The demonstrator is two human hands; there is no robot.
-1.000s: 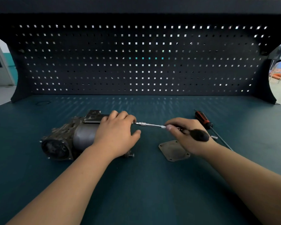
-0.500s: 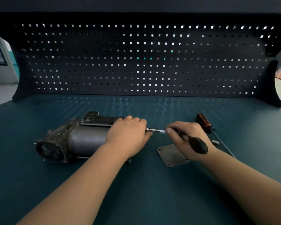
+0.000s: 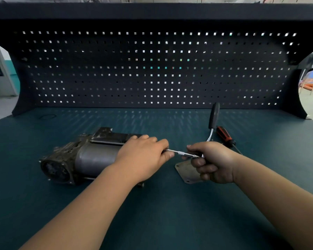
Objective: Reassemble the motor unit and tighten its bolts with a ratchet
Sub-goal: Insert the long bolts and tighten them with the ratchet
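The left grip (image 3: pixel 143 156) lies curled over the right end of the motor unit (image 3: pixel 90 159), which rests on its side on the worktop (image 3: pixel 170 213); the right grip (image 3: pixel 213 163) is clenched round the head of the ratchet (image 3: pixel 213 118), its black handle rising beyond, its extension bar (image 3: pixel 179 152) reaching across to the left grip. Under the right grip lies a cover plate (image 3: pixel 183 171); just beyond, a screwdriver (image 3: pixel 224 137).

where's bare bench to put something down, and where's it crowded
Bare bench lies right of the screwdriver, along the pegboard behind the motor unit, and left of the motor unit. Crowded: between the left hand and right hand, where the held ratchet and the cover plate are.
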